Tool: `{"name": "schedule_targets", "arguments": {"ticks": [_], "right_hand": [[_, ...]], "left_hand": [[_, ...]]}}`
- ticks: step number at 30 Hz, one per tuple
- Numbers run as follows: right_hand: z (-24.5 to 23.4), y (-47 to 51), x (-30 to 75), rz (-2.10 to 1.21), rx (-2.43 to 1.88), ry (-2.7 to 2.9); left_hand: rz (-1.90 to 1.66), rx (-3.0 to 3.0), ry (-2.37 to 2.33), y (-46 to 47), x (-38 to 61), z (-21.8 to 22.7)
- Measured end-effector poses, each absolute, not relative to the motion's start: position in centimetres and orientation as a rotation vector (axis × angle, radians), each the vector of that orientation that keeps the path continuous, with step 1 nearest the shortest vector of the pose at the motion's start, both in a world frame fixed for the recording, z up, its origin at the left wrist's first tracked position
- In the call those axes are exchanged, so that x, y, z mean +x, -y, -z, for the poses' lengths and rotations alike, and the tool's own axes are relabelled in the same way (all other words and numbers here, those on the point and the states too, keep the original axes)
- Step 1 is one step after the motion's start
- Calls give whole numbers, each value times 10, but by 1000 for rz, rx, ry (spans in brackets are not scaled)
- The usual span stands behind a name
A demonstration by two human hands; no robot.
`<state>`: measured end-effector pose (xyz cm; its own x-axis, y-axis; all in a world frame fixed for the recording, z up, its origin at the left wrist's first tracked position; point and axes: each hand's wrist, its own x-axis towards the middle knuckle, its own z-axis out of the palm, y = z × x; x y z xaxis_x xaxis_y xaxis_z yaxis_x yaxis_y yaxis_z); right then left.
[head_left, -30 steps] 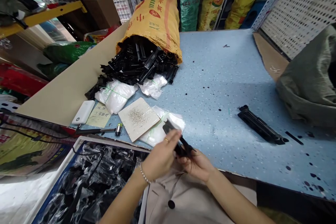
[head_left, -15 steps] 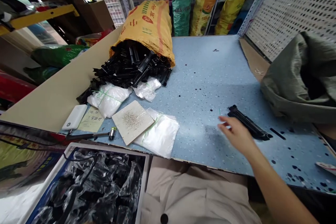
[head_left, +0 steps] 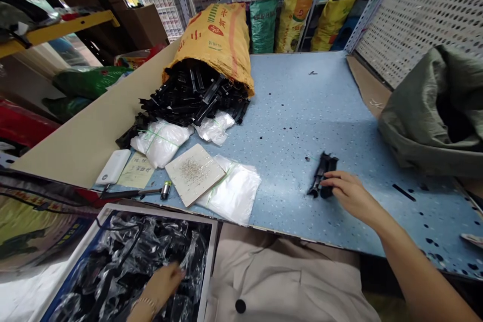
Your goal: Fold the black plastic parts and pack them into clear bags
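Hardware [head_left: 320,172], black, against right hand [head_left: 350,193]

On the orange sack [head_left: 217,43] at your table's [head_left: 287,110] far-left corner, you can make out red printed Chinese characters, two of them apparently 兴 and 南, with a red emblem beside them and green lettering too small for you to read. Near the table's near-left corner, your pale yellow note [head_left: 135,173] bears two handwritten lines; the lower seems to start with a 3. Beyond the far edge, the print on the green sack [head_left: 263,25] and yellow-orange sack [head_left: 293,22] is illegible to you.
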<state>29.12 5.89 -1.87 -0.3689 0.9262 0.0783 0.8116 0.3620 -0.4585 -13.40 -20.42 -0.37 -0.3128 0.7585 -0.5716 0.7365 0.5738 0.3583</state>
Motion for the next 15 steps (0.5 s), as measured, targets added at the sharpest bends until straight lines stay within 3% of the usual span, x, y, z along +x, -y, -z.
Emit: {"name": "schedule_targets", "arguments": {"ticks": [4, 7, 15], "right_hand": [[15, -49, 284, -628, -1532, 2073], [12, -44, 293, -725, -1604, 1865], [6, -46, 288, -803, -1898, 1757]], "left_hand": [[-523, 1711, -2029, 117, -79, 3], [-582, 1980, -2079, 66, -49, 3], [-674, 1396, -1781, 32, -83, 6]]}}
